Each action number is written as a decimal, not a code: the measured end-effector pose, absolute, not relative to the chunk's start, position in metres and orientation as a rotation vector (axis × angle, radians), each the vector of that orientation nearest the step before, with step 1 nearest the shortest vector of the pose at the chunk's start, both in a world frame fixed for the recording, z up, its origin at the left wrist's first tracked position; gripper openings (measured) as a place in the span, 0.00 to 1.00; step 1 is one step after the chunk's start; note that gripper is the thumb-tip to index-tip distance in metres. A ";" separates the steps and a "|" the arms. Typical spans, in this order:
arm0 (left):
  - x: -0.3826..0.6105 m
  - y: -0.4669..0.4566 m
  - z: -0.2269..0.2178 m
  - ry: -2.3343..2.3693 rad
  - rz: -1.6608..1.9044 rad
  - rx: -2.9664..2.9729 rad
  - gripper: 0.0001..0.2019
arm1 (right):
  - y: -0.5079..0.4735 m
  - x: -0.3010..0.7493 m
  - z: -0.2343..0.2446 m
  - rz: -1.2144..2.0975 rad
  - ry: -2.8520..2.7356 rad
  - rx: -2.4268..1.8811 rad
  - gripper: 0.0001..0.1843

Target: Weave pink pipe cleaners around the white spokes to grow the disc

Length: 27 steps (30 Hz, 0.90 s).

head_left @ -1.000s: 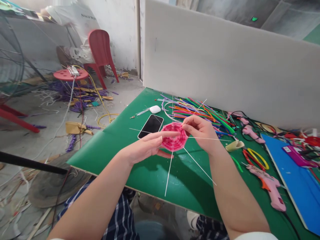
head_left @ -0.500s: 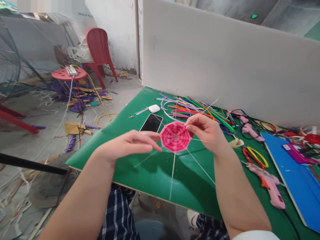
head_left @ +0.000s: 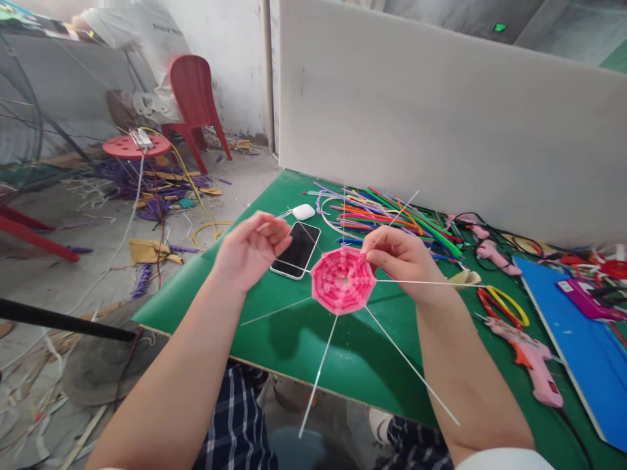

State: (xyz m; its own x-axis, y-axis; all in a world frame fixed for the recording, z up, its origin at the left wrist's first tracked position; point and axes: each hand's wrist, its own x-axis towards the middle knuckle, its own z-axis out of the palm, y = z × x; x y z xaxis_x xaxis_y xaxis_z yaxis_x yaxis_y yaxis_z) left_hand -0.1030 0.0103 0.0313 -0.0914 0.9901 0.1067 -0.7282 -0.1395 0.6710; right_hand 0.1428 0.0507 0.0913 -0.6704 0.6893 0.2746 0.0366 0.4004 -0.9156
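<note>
A pink woven octagon (head_left: 343, 282) hangs above the green table, with several thin, pale spokes sticking out from its corners. My right hand (head_left: 399, 258) pinches its upper right edge between thumb and fingers, near one spoke. My left hand (head_left: 255, 251) is raised to the left of the piece, away from its rim, fingers loosely bent and apart. One left spoke ends close to that hand; I see nothing gripped there. Behind the left hand lies a dark-screened phone (head_left: 296, 250). A white rounded case (head_left: 303, 212) is just beyond it.
Colourful fuzzy stems (head_left: 392, 219) are heaped at the table's back. On the right lie a pink glue gun (head_left: 531, 359), red-and-yellow-handled pliers (head_left: 504, 307) and a blue board (head_left: 578, 346). A white partition (head_left: 441, 124) stands behind. A person sits beyond a red chair (head_left: 193, 91).
My left hand has let go of the octagon's left rim and moved up and left, its fingers curling. The octagon has dropped slightly and turned, still in my right hand.
</note>
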 end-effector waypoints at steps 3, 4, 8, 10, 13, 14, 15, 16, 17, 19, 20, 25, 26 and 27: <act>-0.081 0.015 0.030 0.564 1.241 0.812 0.10 | 0.048 0.141 0.091 1.352 -2.048 -0.561 0.05; -0.074 0.014 0.030 0.521 1.129 0.844 0.13 | 0.047 0.140 0.090 1.374 -2.066 -0.549 0.05; -0.050 0.005 0.030 0.367 0.901 0.832 0.19 | 0.045 0.137 0.090 1.439 -2.133 -0.523 0.05; -0.044 0.000 0.029 0.349 0.866 0.805 0.19 | 0.044 0.136 0.090 1.471 -2.156 -0.527 0.04; -0.041 -0.007 0.031 0.378 0.850 0.765 0.21 | 0.042 0.135 0.093 1.503 -2.173 -0.518 0.03; -0.041 -0.008 0.032 0.396 0.848 0.764 0.21 | 0.042 0.134 0.094 1.491 -2.187 -0.516 0.03; -0.041 -0.010 0.032 0.414 0.837 0.773 0.20 | 0.041 0.134 0.095 1.472 -2.211 -0.520 0.03; -0.041 -0.011 0.033 0.433 0.816 0.792 0.19 | 0.041 0.134 0.096 1.453 -2.242 -0.527 0.02; -0.042 -0.013 0.034 0.449 0.791 0.815 0.18 | 0.041 0.134 0.096 1.441 -2.279 -0.533 0.02; -0.042 -0.015 0.035 0.470 0.742 0.852 0.16 | 0.042 0.134 0.096 1.458 -2.330 -0.531 0.03; -0.042 -0.016 0.036 0.480 0.734 0.860 0.16 | 0.043 0.133 0.096 1.479 -2.335 -0.521 0.04; -0.040 -0.018 0.040 0.543 0.773 0.878 0.14 | 0.046 0.132 0.094 1.502 -2.303 -0.535 0.06; -0.039 -0.018 0.041 0.551 0.779 0.886 0.13 | 0.046 0.132 0.094 1.496 -2.302 -0.541 0.06; -0.039 -0.019 0.042 0.559 0.782 0.897 0.12 | 0.046 0.132 0.095 1.486 -2.301 -0.549 0.06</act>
